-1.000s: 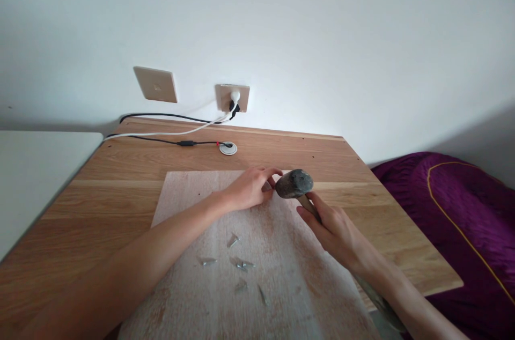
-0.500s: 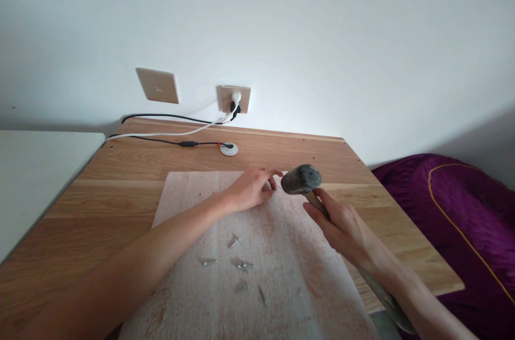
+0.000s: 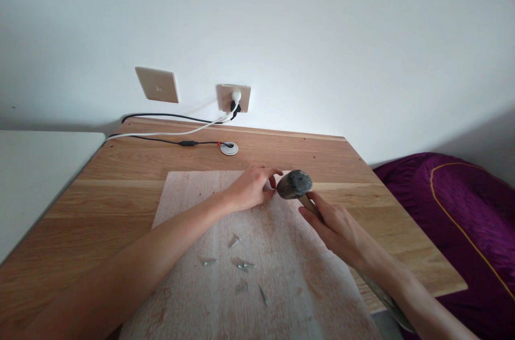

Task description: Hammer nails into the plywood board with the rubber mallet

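Right hand (image 3: 336, 224) grips hammer (image 3: 295, 185) just beside left hand (image 3: 253, 188). Left fingers (image 3: 274, 171) curled, can't tell if pinching. Nails (image 3: 210, 262) lie on board (image 3: 217, 302).

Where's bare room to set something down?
The brown wooden tabletop is bare between the white panel and whitish wooden board, and between the right hand and purple cloth. Crowded: the board's middle, silvery metal fasteners; its far edge, left hand and dark-headed mallet; the tabletop's far left, black and white cables.

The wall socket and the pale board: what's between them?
Between the wall socket and pale board, the head view shows wooden tabletop, cables and a round cable cover.
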The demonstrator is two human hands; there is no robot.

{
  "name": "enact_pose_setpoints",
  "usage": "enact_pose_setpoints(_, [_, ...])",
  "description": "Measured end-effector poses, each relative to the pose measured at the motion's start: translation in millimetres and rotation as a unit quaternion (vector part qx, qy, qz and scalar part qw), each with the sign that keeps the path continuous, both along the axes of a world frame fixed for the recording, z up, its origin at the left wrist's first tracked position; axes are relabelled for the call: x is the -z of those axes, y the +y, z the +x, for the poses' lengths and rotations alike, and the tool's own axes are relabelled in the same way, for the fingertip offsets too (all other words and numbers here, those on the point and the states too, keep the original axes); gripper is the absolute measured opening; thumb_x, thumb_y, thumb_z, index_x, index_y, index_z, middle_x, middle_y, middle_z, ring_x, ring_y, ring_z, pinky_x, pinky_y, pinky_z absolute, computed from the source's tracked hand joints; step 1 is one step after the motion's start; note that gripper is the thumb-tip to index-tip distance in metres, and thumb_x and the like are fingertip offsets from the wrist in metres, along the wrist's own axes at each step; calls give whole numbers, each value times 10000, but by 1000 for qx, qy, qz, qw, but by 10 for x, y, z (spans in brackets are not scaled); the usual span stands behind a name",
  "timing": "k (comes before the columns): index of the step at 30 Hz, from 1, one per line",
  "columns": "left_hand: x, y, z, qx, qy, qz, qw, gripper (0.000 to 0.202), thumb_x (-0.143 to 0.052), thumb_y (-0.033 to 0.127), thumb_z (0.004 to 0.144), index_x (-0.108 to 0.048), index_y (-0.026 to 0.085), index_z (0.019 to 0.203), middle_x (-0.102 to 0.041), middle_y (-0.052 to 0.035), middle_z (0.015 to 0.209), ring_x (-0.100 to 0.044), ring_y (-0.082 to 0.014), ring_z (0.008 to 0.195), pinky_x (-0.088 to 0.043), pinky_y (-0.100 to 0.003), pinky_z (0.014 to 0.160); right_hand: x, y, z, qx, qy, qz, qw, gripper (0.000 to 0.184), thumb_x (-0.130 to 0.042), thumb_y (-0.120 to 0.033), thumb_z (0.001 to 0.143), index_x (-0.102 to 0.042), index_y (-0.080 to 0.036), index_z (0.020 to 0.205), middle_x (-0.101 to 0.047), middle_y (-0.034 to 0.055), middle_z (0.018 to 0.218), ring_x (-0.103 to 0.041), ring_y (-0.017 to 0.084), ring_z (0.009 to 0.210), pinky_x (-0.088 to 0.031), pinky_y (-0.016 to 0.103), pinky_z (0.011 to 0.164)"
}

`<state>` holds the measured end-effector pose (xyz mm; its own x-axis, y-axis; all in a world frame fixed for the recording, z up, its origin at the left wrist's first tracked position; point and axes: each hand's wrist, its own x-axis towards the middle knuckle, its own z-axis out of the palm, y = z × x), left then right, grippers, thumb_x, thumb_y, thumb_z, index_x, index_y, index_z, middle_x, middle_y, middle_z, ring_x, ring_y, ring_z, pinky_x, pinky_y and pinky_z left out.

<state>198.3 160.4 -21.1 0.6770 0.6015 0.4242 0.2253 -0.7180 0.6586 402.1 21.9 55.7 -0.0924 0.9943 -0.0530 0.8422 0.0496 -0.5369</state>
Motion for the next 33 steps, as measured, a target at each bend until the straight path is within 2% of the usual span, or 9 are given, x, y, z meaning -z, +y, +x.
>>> enact_pose_setpoints(4, [2,-4,1,0,18,-4,1000,429,-731,36,840,-693,179,1243,-807,-45,947,-729,-251,1010,-518,-410,996,-25,-13,-8,17,4,-6,1000,272,-434,-446,1064,-594,-229,1098,-559,-63,563,-578,179,443,-373,267,523])
enact_pose_setpoints(10, [-2,-19,-5,-13,18,10,1000,415,-688,28,853,-704,178,1240,-814,-65,994,-732,-259,1050,-515,-424,1014,-16,-1,2,-9,4,-2,1000,219,-453,-392,1045,-598,-232,1080,-586,-53,576,-601,183,472,-364,266,531])
enact_pose_setpoints(16, [-11,-16,-17,0,24,9,1000,436,-702,39,862,-670,184,1272,-825,-41,986,-743,-250,1025,-500,-435,1020,-91,-12,10,24,0,14,1000,282,-449,-448,1051,-619,-225,1070,-590,-51,564,-564,166,434,-375,259,497])
enact_pose_setpoints(22, [0,-26,-10,-20,27,26,999,416,-656,5,860,-685,172,1240,-825,-55,994,-745,-262,1067,-499,-420,1015,-23,-20,-3,-16,0,-13,1000,262,-430,-392,1061,-612,-225,1148,-577,-51,579,-622,195,491,-396,276,544])
enact_pose_setpoints(28, [5,-13,-14,-7,45,11,999,452,-703,29,851,-655,197,1268,-823,-31,1020,-731,-263,1089,-468,-457,1056,-162,-63,-2,24,5,31,999,271,-458,-455,1060,-602,-227,1075,-551,-64,575,-571,159,463,-383,261,512])
enact_pose_setpoints(33, [-1,-29,-20,-11,33,12,999,430,-689,29,854,-668,175,1257,-810,-61,1009,-728,-268,1062,-489,-437,1013,-77,-9,-45,10,31,-33,999,234,-450,-406,1044,-596,-226,1082,-539,-74,534,-568,156,410,-373,251,468])
